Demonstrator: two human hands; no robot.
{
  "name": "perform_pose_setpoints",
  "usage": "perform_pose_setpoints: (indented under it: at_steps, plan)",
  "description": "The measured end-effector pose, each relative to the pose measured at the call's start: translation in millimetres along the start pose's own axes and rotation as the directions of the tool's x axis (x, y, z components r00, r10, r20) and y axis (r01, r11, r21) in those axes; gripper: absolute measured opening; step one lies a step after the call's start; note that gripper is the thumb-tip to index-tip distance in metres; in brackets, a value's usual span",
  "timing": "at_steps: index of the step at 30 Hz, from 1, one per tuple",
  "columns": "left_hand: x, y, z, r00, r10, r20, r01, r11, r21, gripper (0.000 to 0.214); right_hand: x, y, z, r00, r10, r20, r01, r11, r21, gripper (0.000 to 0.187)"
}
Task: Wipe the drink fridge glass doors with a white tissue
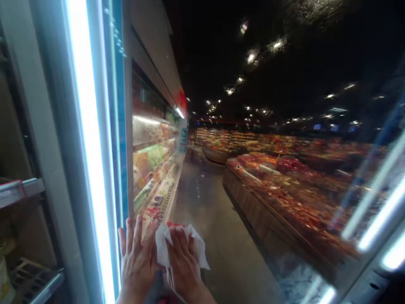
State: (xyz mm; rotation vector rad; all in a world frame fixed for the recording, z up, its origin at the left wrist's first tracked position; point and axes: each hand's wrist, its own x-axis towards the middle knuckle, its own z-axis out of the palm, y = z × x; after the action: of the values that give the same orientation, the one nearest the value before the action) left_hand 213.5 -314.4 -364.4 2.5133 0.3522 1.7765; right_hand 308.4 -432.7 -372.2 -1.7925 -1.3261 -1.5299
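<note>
Glass door [228, 236] of a refrigerated cabinet, with a lit vertical frame strip [90, 126] at its left. The left hand [136, 261] lies spread flat on the pane; the right hand [183, 264], just beside it, presses a crumpled white wipe [163, 245] against the glass. Through or reflected in the pane, undetermined: a supermarket aisle with chilled shelving [153, 160], a wood-fronted food counter [253, 202], and a dark spotlit ceiling [253, 55].
</note>
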Motion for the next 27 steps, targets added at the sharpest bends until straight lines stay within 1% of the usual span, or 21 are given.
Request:
perform_pose_setpoints:
  at_steps: [1,4,5,6,7,8,9,12,13,14,15,19,20,21,22,23,26,27]
  plan:
    - [0.1,-0.7,0.7,1.0,0.007,-0.004,-0.007,1.0,0.002,0.092,15.1,3.9,-1.8,1.0,0.003,-0.009,-0.003,1.0,0.0,0.06]
    - [6.4,0.7,1.4,1.0,-0.002,-0.022,0.002,1.0,0.015,0.092,88.5,19.3,-17.0,1.0,0.022,-0.006,-0.022,1.0,-0.015,0.063]
    - [8.8,1.5,1.6,1.0,-0.006,-0.029,0.007,1.0,0.019,0.092,108.2,22.3,-21.7,1.0,0.022,0.001,-0.022,1.0,-0.017,0.064]
    - [10.3,1.8,2.2,0.999,-0.009,-0.037,0.01,1.0,0.019,0.092,119.4,23.0,-24.5,1.0,0.015,0.01,-0.014,1.0,-0.011,0.064]
    - [10.6,1.5,3.0,0.999,-0.011,-0.045,0.012,1.0,0.019,0.092,120.3,21.5,-25.1,1.0,-0.003,0.018,0.003,1.0,0.001,0.064]
    - [9.6,0.7,4.2,0.998,-0.005,-0.056,0.006,1.0,0.014,0.092,111.2,18.1,-23.5,1.0,-0.024,0.019,0.024,1.0,0.018,0.062]
    - [7.5,-0.4,5.4,0.998,0.003,-0.064,-0.003,1.0,0.005,0.091,94.0,13.7,-20.0,0.999,-0.04,0.019,0.04,0.999,0.033,0.06]
    - [1.1,-1.8,8.2,0.999,-0.009,-0.053,0.009,1.0,-0.011,0.088,31.1,5.7,-8.7,0.999,-0.043,-0.007,0.043,0.997,0.059,0.054]
    - [1.2,-0.3,8.4,0.999,-0.016,-0.047,0.016,1.0,-0.008,0.088,19.5,7.9,-8.3,0.999,-0.037,-0.012,0.038,0.998,0.057,0.053]
    - [3.2,2.7,8.3,0.999,-0.023,-0.046,0.023,1.0,0.004,0.09,16.8,13.2,-10.7,0.999,-0.032,-0.009,0.032,0.998,0.053,0.053]
    - [7.1,7.1,8.0,0.998,-0.024,-0.049,0.025,0.999,0.024,0.091,23.2,21.4,-15.9,1.0,-0.024,-0.003,0.024,0.999,0.044,0.055]
    - [29.6,35.1,10.8,0.998,0.026,-0.061,-0.021,0.996,0.084,0.093,84.5,68.0,-48.6,0.998,0.062,0.025,-0.062,0.998,-0.01,0.072]
    - [33.0,43.2,13.1,0.998,0.038,-0.054,-0.034,0.996,0.078,0.093,89.9,77.3,-54.7,0.996,0.075,0.039,-0.074,0.997,-0.02,0.074]
    - [34.2,51.0,16.1,0.998,0.046,-0.046,-0.043,0.997,0.067,0.092,85.7,83.6,-58.6,0.996,0.081,0.049,-0.08,0.996,-0.029,0.074]
    - [33.4,58.6,19.6,0.998,0.051,-0.036,-0.049,0.997,0.056,0.092,71.8,86.8,-60.3,0.995,0.079,0.055,-0.077,0.996,-0.039,0.072]
    - [30.6,65.8,23.6,0.998,0.052,-0.022,-0.051,0.998,0.046,0.092,49.8,87.6,-60.1,0.996,0.079,0.052,-0.076,0.996,-0.052,0.07]
    - [17.5,86.9,36.7,0.997,0.054,0.047,-0.054,0.998,0.013,0.094,-28.7,88.1,-56.2,0.993,0.116,0.037,-0.112,0.99,-0.091,0.062]
    - [13.9,94.4,41.1,0.996,0.057,0.063,-0.057,0.998,-0.002,0.094,-45.5,92.3,-57.0,0.991,0.129,0.034,-0.125,0.987,-0.098,0.063]
